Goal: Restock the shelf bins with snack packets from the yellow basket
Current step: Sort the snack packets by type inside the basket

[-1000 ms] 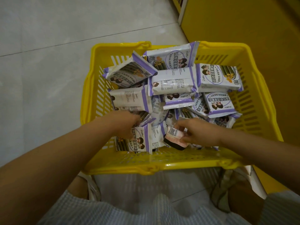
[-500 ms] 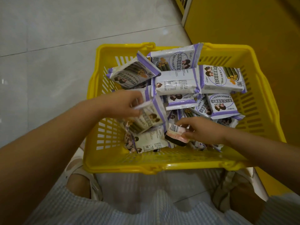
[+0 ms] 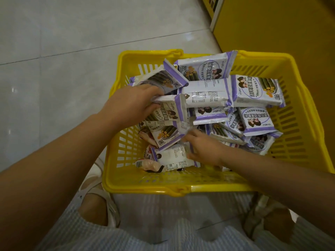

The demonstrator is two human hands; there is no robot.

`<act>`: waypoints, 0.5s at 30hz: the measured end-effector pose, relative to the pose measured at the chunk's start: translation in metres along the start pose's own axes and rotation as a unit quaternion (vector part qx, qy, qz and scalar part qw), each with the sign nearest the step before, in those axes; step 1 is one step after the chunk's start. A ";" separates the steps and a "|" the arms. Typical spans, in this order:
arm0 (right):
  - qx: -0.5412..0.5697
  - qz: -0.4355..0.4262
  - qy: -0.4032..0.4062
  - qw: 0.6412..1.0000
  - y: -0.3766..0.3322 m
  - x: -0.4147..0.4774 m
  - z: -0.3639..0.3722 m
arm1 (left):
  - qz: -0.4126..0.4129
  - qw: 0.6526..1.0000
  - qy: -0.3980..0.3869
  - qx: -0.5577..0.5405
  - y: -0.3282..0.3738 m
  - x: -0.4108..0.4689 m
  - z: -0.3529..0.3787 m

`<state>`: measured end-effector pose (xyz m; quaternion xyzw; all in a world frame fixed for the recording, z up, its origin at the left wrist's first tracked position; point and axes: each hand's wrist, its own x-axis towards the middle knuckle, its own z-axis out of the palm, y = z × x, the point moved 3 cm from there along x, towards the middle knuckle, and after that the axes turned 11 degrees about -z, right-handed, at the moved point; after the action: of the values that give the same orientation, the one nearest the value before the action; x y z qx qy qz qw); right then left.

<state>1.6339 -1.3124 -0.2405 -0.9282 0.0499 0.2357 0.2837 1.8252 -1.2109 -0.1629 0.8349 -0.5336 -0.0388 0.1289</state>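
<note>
Snack packets, white with purple ends, lie heaped in the yellow basket, which sits on the grey tiled floor right in front of you. The heap is highest at the far and right sides, and the near left corner holds only a few.

Your left hand reaches in over the basket's left wall. Its thumb and fingers are curled round the left end of one held packet, which sits printed side up over the others at the left middle of the heap.

Your right hand is low in the near middle of the basket. Its bent fingers and thumb lie against the right edge of a white packet turned back side up. You cannot tell from here whether it actually pinches that packet or only touches it.

A pink packet lies partly under the white one in the near left corner. A yellow cabinet stands beside the basket's far right.
</note>
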 end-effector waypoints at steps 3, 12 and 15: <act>0.054 0.021 -0.015 0.998 0.003 0.001 0.009 | -0.001 1.000 0.007 0.004 -0.001 0.001 0.001; -0.093 0.028 -0.051 0.994 -0.004 0.009 0.013 | -0.004 1.000 0.016 0.007 -0.001 0.000 0.002; -0.118 0.013 -0.054 0.991 -0.009 0.007 0.010 | -0.005 1.000 0.016 0.004 0.000 0.001 0.001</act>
<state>1.6382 -1.2995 -0.2465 -0.9402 0.0180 0.2937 0.1716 1.8255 -1.2117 -0.1640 0.8385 -0.5275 -0.0237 0.1344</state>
